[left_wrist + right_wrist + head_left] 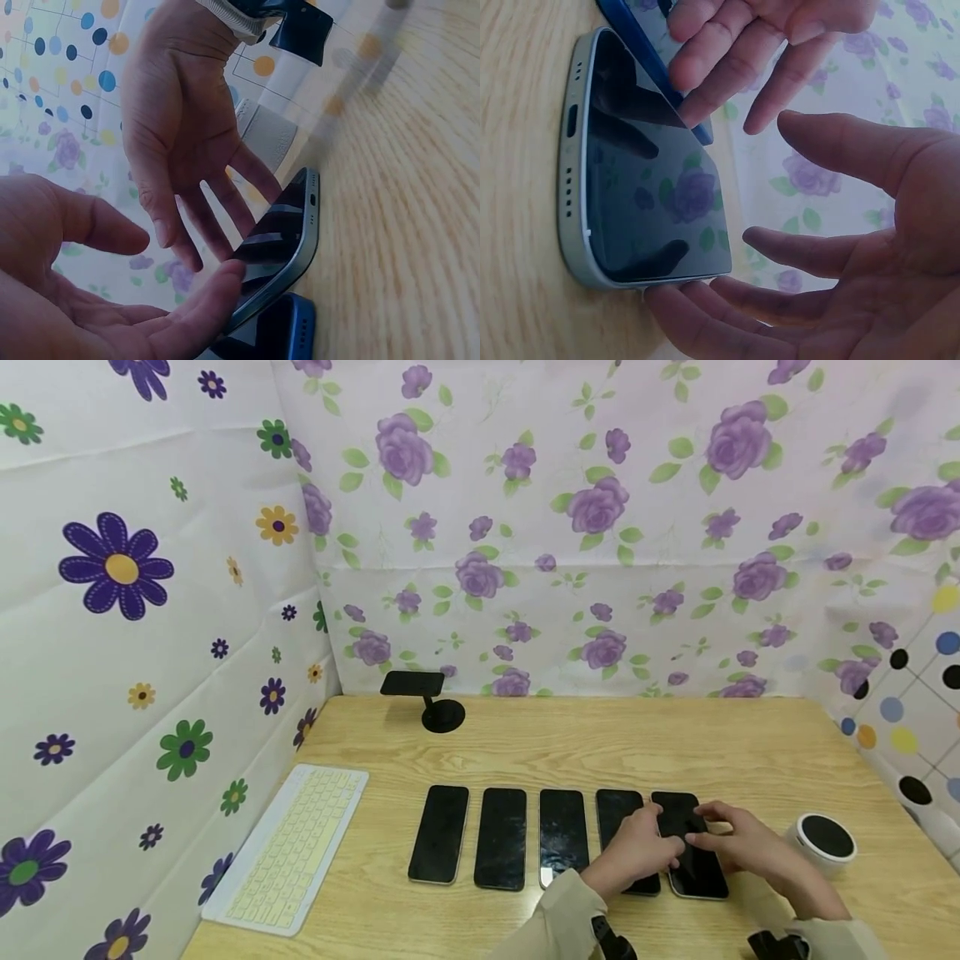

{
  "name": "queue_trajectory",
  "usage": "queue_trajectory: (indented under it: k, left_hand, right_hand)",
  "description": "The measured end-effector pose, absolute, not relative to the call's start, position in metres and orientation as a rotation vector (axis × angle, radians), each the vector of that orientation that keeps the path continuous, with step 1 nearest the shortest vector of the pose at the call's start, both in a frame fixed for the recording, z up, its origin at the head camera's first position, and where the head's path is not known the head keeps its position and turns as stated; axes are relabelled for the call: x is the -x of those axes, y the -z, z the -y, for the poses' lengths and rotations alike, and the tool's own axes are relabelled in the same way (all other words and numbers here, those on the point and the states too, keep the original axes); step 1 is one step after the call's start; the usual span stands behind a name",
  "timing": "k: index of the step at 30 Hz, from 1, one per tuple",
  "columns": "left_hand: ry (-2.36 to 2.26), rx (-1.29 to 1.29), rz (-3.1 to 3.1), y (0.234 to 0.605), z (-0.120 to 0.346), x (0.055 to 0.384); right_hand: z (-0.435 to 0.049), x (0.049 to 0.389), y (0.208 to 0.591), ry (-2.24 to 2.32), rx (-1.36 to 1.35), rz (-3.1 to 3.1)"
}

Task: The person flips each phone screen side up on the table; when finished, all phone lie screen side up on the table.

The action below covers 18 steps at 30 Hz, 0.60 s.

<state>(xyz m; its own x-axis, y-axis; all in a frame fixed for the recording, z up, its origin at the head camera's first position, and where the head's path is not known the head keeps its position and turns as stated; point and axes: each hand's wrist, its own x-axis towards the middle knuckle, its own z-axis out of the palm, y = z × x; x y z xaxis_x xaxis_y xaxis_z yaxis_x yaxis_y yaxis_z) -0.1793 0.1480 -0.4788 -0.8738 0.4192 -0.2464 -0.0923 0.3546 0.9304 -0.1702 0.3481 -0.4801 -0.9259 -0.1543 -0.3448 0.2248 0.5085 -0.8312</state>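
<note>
Several dark-screened smartphones lie face up in a row. The rightmost smartphone (pixel 688 852) has a silver frame, and both hands flank it. My left hand (pixel 633 852) hovers over the gap between it and the blue-framed smartphone (pixel 617 814), fingertips near its left edge. On the other side, my right hand (pixel 750 852) has its lower fingers alongside the right edge, with thumb and index finger spread over the glass. In the right wrist view the silver-framed phone (pixel 660 202) reflects the fingers. Neither palm has anything in it.
Left of the row lie more phones (pixel 438 835). A white keyboard (pixel 288 852) lies at the far left. A black stand (pixel 442 716) is at the back, and a round white device with a dark top (pixel 825 842) stands beside my right wrist. Patterned sheets (pixel 525 527) enclose the table.
</note>
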Motion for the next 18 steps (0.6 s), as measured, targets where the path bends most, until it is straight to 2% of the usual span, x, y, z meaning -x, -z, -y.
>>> queue_trajectory:
  k: [6,12,18]
  left_hand:
    - [-1.484,-0.301,-2.18,0.475,-0.147,0.181]
    - [-1.278,-0.501,-2.267,0.47,-0.134,0.184]
    - [-1.194,-0.638,-2.287,0.458,-0.11,0.188]
  right_hand:
    - [-0.346,0.17,0.476,1.324,-0.026,-2.438]
    - [-0.338,0.166,0.466,1.121,0.052,-2.658]
    - [-0.323,0.163,0.457,1.137,0.132,-2.763]
